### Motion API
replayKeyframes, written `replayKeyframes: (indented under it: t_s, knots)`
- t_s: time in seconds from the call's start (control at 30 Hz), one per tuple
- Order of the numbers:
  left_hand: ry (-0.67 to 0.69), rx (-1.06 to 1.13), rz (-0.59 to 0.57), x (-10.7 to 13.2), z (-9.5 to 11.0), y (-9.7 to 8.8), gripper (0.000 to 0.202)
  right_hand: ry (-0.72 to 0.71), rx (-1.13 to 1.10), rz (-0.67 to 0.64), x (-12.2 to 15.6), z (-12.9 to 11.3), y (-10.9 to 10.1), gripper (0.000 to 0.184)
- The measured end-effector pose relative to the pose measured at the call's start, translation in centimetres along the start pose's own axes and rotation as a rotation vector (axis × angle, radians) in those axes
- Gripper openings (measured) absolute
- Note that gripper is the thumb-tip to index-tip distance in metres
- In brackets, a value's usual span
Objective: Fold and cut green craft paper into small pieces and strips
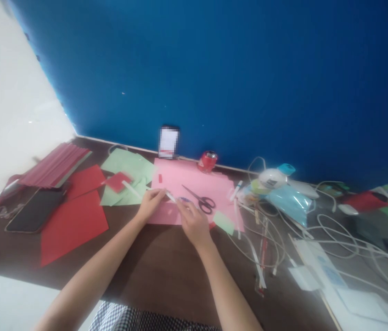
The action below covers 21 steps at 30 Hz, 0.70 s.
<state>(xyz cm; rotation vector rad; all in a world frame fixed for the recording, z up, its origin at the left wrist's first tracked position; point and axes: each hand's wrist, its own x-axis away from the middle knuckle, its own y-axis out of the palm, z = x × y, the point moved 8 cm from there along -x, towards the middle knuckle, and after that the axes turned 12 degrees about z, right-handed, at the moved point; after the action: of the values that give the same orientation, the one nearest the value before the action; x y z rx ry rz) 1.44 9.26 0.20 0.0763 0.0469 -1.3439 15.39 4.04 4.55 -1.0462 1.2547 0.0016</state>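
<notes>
Over a pink sheet [188, 177], my left hand [150, 203] is closed with its fingers pinching a narrow white paper strip [171, 196]. My right hand [194, 221] pinches the strip's other end, its fingers closed. Scissors [206, 202] with dark handles lie just past my right hand, blades pointing up and left. Another white strip [131, 189] reaches over the green paper [120, 162] to the left of my left hand. A small red piece of paper [118, 182] rests on the green sheets. Blur hides the finer detail at my fingertips.
A phone [169, 142] leans upright against the blue wall, beside a red jar [208, 162]. Red sheets [76, 225], a dark phone [35, 210] and a pink folded stack [56, 165] lie left. White cables [338, 234] and a blue plastic packet [292, 202] crowd the right.
</notes>
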Motion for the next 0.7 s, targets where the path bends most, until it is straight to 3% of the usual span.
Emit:
replayKeyframes:
  t_s: [0.13,0.27,0.47,0.7]
  knots:
    - [-0.074,0.182,-0.119,0.2,-0.4,1.0,0.034,0.055,-0.028,0.045,0.0,0.3,-0.3,0.032]
    - [0.0,0.206,-0.205,0.7,0.2,1.8,0.039,0.085,-0.017,0.102,-0.2,0.3,-0.8,0.028]
    - [0.148,-0.08,-0.118,0.9,1.2,1.9,0.023,0.111,-0.031,0.129,-0.5,0.3,-1.2,0.026]
    - [0.508,-0.574,-0.078,1.4,2.8,1.7,0.026,0.128,0.047,0.143,-0.5,1.1,-1.7,0.024]
